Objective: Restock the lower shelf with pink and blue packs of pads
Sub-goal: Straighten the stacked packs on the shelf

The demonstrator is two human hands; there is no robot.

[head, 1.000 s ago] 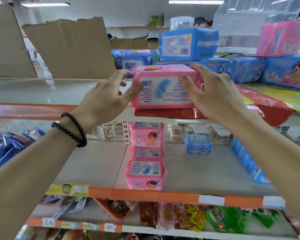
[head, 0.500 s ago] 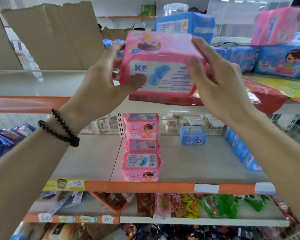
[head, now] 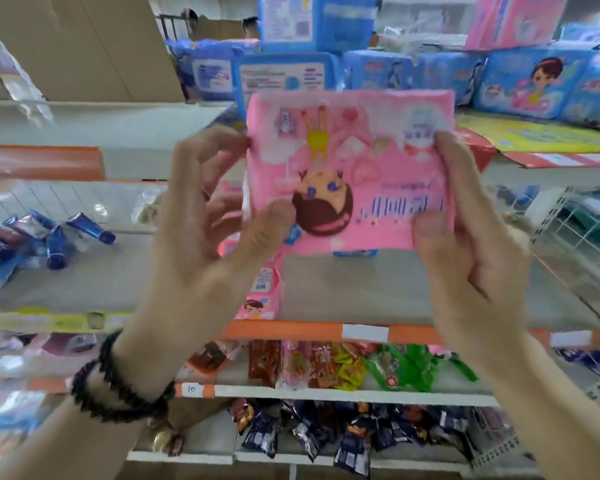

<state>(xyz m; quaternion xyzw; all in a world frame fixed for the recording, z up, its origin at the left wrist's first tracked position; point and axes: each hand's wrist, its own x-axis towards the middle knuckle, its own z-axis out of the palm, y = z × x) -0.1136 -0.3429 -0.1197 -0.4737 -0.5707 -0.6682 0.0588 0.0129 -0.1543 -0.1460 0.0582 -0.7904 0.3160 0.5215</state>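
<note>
Hands gripped 1 pink pack [head: 350, 168] of pads in mid-air, in front of the shelving. The left hand [head: 201, 230] held the pack's left edge, thumb pressed on the printed face and fingers curled behind it. The right hand [head: 465, 230] held the right edge the same way, thumb on the front near the barcode, fingers wrapped over the side. The pack's cartoon figure faced the camera upside down. Behind and below it, a stack of pink packs [head: 262, 289] stood on the lower shelf [head: 361, 296], just behind its orange edge strip. Blue packs [head: 530, 86] lay piled on the upper shelf [head: 94, 123] beyond the held pack. A black bead bracelet [head: 118, 386] circled the left wrist. Snack bags [head: 343, 365] filled the shelf underneath.
</note>
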